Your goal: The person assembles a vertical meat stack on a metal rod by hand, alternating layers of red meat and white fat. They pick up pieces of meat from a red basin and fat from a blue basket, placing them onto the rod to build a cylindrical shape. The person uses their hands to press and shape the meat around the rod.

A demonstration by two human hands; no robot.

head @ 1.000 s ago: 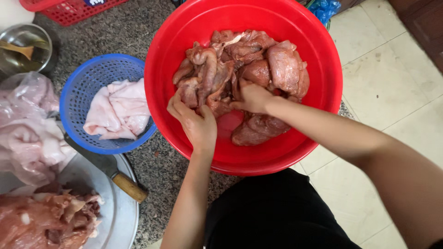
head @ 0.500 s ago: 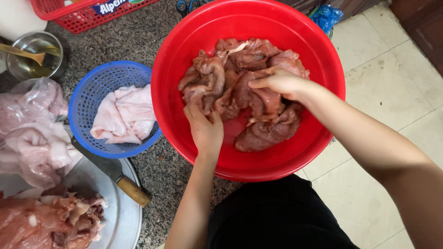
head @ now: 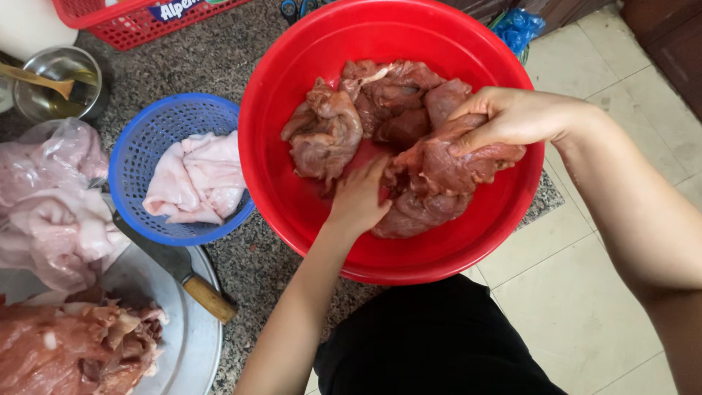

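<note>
Speckled granite counter [head: 219,51] meets pale tiled floor [head: 578,307].

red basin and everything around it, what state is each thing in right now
red basin: holds raw meat
meat: raw, piled
left hand: reaching among the meat
right hand: gripping a meat piece
blue basket: holds pale fatty pieces
knife: lying on tray rim, unheld
metal bowl: wooden spoon inside
</note>
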